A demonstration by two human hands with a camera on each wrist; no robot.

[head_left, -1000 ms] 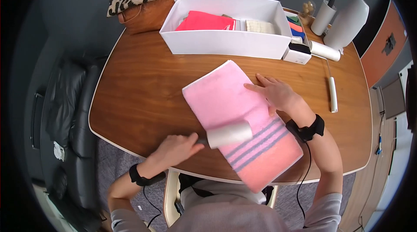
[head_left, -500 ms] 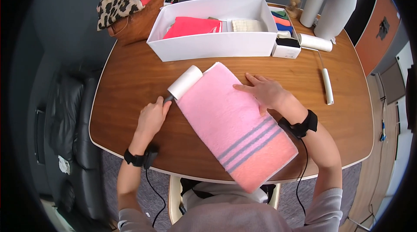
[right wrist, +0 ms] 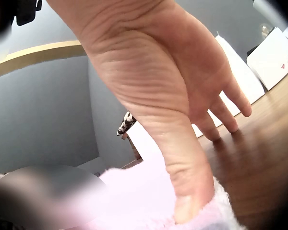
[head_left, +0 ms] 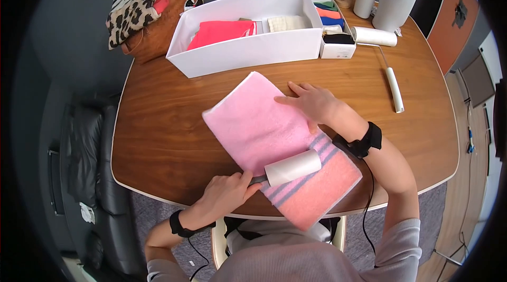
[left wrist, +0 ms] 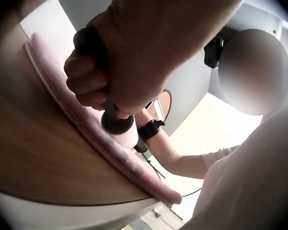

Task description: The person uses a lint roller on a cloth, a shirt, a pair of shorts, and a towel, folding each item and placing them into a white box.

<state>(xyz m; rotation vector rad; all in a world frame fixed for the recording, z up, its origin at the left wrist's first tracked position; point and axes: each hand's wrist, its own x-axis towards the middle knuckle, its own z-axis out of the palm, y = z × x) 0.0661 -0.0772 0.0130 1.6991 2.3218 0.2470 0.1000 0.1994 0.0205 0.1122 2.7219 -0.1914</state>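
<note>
A folded pink towel (head_left: 248,118) with grey stripes and an orange end lies slantwise on the wooden table. My left hand (head_left: 226,193) grips the dark handle (head_left: 259,179) of a lint roller. Its white roll (head_left: 293,168) rests across the towel's striped part. In the left wrist view, the fingers of that hand (left wrist: 98,72) wrap round the handle over the towel edge (left wrist: 81,122). My right hand (head_left: 317,103) spreads at the towel's right edge. The right wrist view has its thumb (right wrist: 192,191) pressing the towel and the other fingertips on the tabletop.
Behind the towel stands a long white box (head_left: 248,57) with folded cloths inside, beside a smaller box (head_left: 338,49) of rolled cloths. A second, long-handled roller (head_left: 395,91) lies at the right. Patterned fabric tops a brown bag (head_left: 153,36) at the back left.
The lint roller swept from the towel's striped part out to its far left corner, then back to the stripes near me. My right hand has stayed at the towel's right edge.
</note>
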